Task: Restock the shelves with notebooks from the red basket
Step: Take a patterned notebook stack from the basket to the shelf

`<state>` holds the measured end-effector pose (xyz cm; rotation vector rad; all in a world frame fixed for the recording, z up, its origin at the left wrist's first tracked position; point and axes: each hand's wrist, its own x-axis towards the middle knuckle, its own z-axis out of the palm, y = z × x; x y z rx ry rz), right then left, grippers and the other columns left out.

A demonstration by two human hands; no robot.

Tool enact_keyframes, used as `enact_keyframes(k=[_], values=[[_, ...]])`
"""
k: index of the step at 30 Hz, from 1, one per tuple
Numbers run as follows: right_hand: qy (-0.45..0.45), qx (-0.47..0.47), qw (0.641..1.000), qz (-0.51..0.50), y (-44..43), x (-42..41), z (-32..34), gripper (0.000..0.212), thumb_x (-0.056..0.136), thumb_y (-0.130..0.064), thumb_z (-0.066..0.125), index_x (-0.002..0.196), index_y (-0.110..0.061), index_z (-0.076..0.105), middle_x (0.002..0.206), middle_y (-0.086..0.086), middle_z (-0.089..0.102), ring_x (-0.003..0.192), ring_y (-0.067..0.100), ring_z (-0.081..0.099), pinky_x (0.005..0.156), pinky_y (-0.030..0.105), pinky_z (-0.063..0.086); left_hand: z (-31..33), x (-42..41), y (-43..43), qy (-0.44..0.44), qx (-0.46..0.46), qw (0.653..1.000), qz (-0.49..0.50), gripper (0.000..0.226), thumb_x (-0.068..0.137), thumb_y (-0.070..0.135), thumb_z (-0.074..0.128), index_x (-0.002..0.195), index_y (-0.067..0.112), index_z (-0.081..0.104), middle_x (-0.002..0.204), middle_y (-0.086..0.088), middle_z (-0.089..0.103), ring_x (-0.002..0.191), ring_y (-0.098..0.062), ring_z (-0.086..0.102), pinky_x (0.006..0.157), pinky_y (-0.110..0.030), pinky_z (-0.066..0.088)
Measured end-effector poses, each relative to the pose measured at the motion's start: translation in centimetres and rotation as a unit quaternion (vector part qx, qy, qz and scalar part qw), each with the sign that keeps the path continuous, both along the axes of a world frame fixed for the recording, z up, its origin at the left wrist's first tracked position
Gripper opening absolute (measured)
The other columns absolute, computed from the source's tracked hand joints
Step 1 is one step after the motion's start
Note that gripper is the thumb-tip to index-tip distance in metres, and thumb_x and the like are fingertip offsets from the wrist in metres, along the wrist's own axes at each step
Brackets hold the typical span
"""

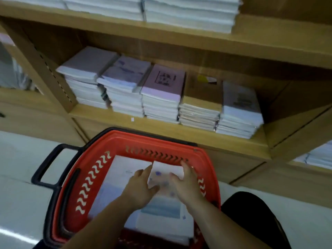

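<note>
Head view is showing the left hand [142, 187] and right hand [188, 184] clasping a notebook bundle [162, 175] between them inside the red basket [86, 180], its long axis pointing up toward the shelf [161, 126] directly ahead.

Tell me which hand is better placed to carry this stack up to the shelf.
Probably the right hand: it wraps the stack of notebooks along its far edge. The left hand only presses the near corner. Both grip it inside the red basket.
</note>
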<state>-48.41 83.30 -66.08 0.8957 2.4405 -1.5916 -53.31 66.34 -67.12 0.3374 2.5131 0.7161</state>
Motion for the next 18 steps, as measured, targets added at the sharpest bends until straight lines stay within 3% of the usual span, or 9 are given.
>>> enact_keyframes(k=[2, 4, 7, 9, 12, 16, 18], values=[[-0.090, -0.004, 0.995, -0.030, 0.5, 1.0, -3.3, 0.088, 0.075, -0.050, 0.067, 0.155, -0.027, 0.036, 0.156, 0.004, 0.043, 0.134, 0.027, 0.050, 0.105, 0.041, 0.049, -2.1, 1.1, 0.1, -0.081, -0.011, 0.997, 0.017, 0.087, 0.090, 0.050, 0.062, 0.161, 0.029, 0.017, 0.146, -0.011, 0.048, 0.131, -0.031, 0.051, 0.111, -0.035, 0.039], [-0.129, -0.025, 0.989, -0.061, 0.9, 1.8, -4.3, 0.089, 0.077, -0.042, 0.074, 0.155, -0.022, 0.036, 0.148, 0.004, 0.049, 0.131, 0.027, 0.052, 0.106, 0.034, 0.044, -3.6, 1.7, 0.1, -0.126, -0.025, 0.991, 0.022, 0.094, 0.080, 0.059, 0.052, 0.161, 0.031, 0.013, 0.145, -0.012, 0.048, 0.129, -0.034, 0.051, 0.111, -0.040, 0.039], [-0.132, -0.106, 0.980, -0.106, 0.9, 2.7, -4.7, 0.070, 0.082, -0.017, 0.076, 0.145, -0.021, 0.045, 0.130, 0.001, 0.062, 0.108, 0.021, 0.057, 0.090, 0.029, 0.043, -4.7, 2.2, 0.4, -0.134, -0.052, 0.990, 0.010, 0.095, 0.074, 0.061, 0.036, 0.161, 0.031, 0.011, 0.145, -0.010, 0.050, 0.127, -0.033, 0.050, 0.112, -0.041, 0.035], [-0.133, -0.115, 0.977, -0.120, 0.9, 3.0, -5.0, 0.067, 0.086, -0.006, 0.069, 0.146, -0.022, 0.043, 0.126, 0.000, 0.064, 0.105, 0.021, 0.058, 0.085, 0.028, 0.041, -5.4, 2.2, 0.3, -0.148, -0.039, 0.988, 0.033, 0.085, 0.083, 0.051, 0.039, 0.161, 0.032, 0.013, 0.142, -0.009, 0.052, 0.125, -0.033, 0.051, 0.112, -0.041, 0.036], [-0.150, -0.099, 0.975, -0.129, 1.0, 3.2, -5.6, 0.074, 0.091, -0.007, 0.055, 0.156, -0.031, 0.029, 0.133, 0.001, 0.062, 0.109, 0.025, 0.059, 0.083, 0.031, 0.046, -6.9, 2.3, -0.5, -0.190, 0.049, 0.975, 0.106, 0.079, 0.075, 0.050, 0.046, 0.151, 0.046, 0.026, 0.134, -0.003, 0.056, 0.120, -0.032, 0.056, 0.107, -0.050, 0.046], [-0.164, -0.085, 0.976, -0.114, 1.2, 3.5, -5.8, 0.077, 0.090, -0.009, 0.048, 0.157, -0.038, 0.023, 0.138, 0.000, 0.059, 0.117, 0.029, 0.058, 0.089, 0.040, 0.054, -5.1, 2.8, -0.2, -0.183, 0.103, 0.959, 0.191, 0.044, 0.094, 0.023, 0.053, 0.138, 0.026, 0.051, 0.127, -0.004, 0.063, 0.113, -0.028, 0.060, 0.101, -0.043, 0.050], [-0.158, -0.085, 0.977, -0.111, 1.4, 3.7, -6.0, 0.074, 0.092, -0.008, 0.048, 0.157, -0.037, 0.027, 0.139, -0.001, 0.058, 0.119, 0.029, 0.057, 0.095, 0.041, 0.052, -4.9, 2.9, -0.1, -0.197, 0.114, 0.950, 0.214, 0.040, 0.098, 0.019, 0.055, 0.137, 0.022, 0.054, 0.127, -0.007, 0.064, 0.113, -0.028, 0.060, 0.102, -0.045, 0.050]])
